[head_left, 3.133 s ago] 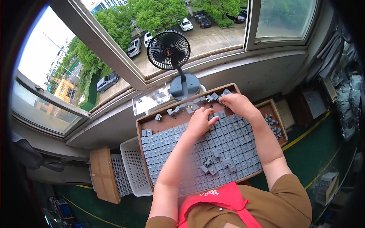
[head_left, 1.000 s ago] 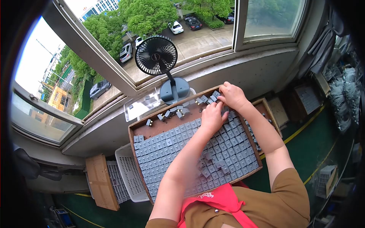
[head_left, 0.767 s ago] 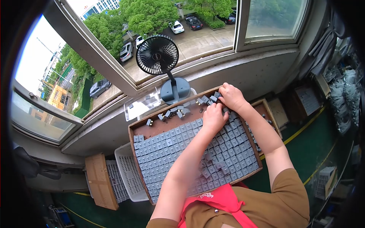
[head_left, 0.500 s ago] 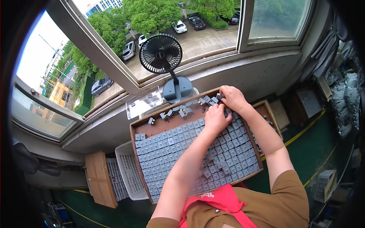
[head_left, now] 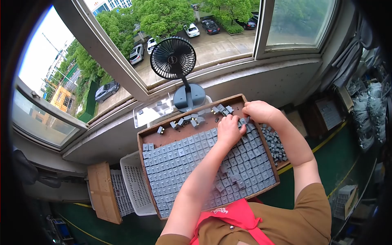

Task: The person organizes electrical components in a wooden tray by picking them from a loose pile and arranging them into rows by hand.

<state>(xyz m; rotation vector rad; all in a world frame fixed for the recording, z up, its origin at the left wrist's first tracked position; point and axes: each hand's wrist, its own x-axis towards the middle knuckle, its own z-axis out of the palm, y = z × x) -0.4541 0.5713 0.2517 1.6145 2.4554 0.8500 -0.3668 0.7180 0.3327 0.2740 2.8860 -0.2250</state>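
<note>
A shallow wooden tray [head_left: 146, 176] lies in front of me, with rows of small grey plastic blocks [head_left: 175, 163] packed inside. Over its upper right part, my left hand [head_left: 229, 132] has its fingers curled down near the ends of the rows; whatever is under the fingertips is hidden. My right hand [head_left: 259, 112] is closed at the tray's right rim, its fingertips pinched on a small grey block [head_left: 243, 121] beside the left fingers. Loose grey blocks with brass-coloured metal parts [head_left: 195, 121] are scattered along the far strip. Several blocks sit raised on the rows nearer me.
A black fan [head_left: 173, 59] stands behind the tray by the window, beside a clear plastic tray [head_left: 153, 110]. To the right, a box holds a heap of loose grey blocks [head_left: 274, 143]. A white basket [head_left: 136, 183] and a cardboard piece [head_left: 103, 192] are at the left.
My right hand has moved from the loose blocks at the far rim down and right, beside my left hand. The left hand has stayed nearly in place. More of the right-hand heap shows.
</note>
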